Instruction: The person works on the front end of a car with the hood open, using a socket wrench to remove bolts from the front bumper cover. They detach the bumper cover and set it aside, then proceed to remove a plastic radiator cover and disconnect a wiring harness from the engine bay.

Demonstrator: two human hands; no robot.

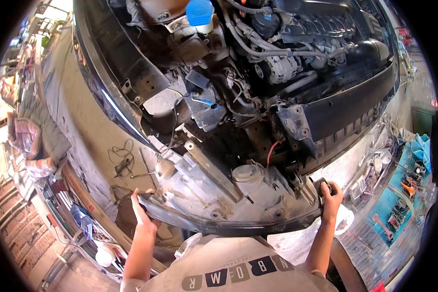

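A large car headlight (pixel 214 190) is held level in front of my body, its dusty grey housing facing up and its dark curved edge toward me. My left hand (pixel 145 211) grips its left end, fingers curled over the rim. At the other end, my right hand (pixel 331 197) is closed around the corner, with the thumb and fingertips on top. Just beyond the headlight is the open front corner of a car, where a blue connector (pixel 207 103) on a wire and a thin red wire (pixel 271 153) show. Whether either wire joins the headlight I cannot tell.
The engine (pixel 316 31) with its alternator (pixel 281 69) fills the upper right, behind a black front crossbeam (pixel 350 104). A blue-capped reservoir (pixel 199 13) stands at the top. Cables and tools (pixel 124 163) lie on the floor at left; a turquoise tool mat (pixel 382 209) lies at right.
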